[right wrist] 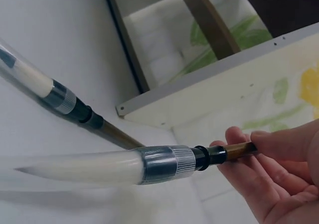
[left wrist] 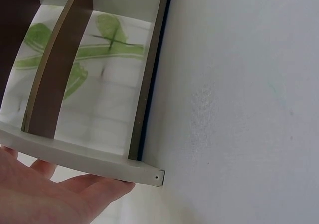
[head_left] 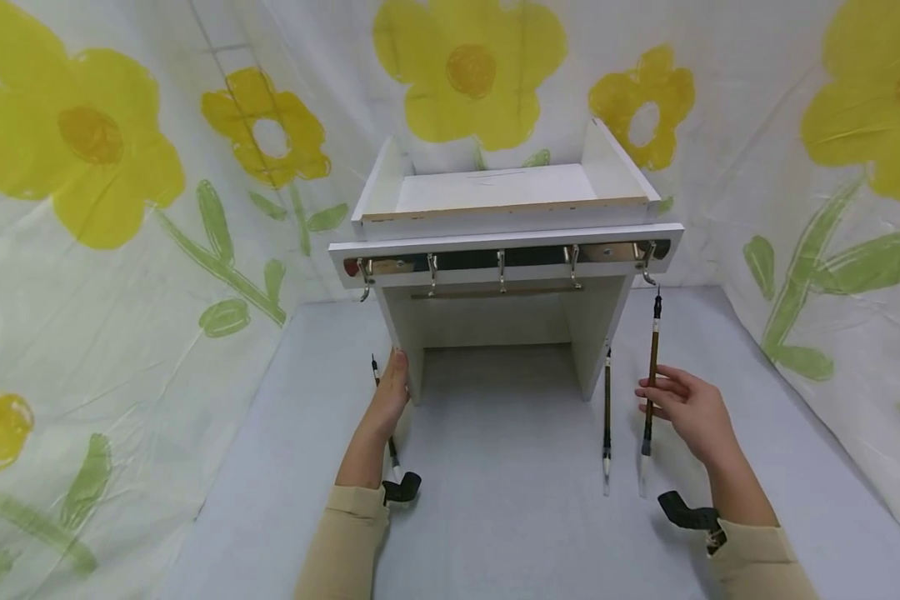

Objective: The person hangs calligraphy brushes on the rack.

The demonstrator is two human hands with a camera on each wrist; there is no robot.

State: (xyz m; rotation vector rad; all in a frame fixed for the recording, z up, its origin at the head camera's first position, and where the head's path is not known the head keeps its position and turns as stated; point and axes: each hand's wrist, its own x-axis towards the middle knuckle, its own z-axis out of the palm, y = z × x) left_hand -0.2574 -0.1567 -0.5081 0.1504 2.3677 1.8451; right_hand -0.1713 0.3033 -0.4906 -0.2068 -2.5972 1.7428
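Note:
My right hand [head_left: 686, 408] pinches the brown handle of a calligraphy brush [head_left: 655, 346] between thumb and fingers. The brush hangs bristles down, with a clear cap over its pale tip [right wrist: 84, 167]. Its top end is right below the rightmost hook [head_left: 647, 265] of a white shelf's rail. A second capped brush [head_left: 607, 417] stands between that hand and the shelf. My left hand [head_left: 390, 396] rests with extended fingers against the outer face of the shelf's left side panel [left wrist: 84, 162]. Beside its wrist, partly hidden, is a third brush [head_left: 393, 454].
The white shelf [head_left: 506, 242] stands on a pale table [head_left: 506, 500], its metal rail [head_left: 540, 256] bearing several hooks along the front. An open compartment [head_left: 495, 187] tops it. A flower-printed curtain [head_left: 157, 400] encloses the back and sides.

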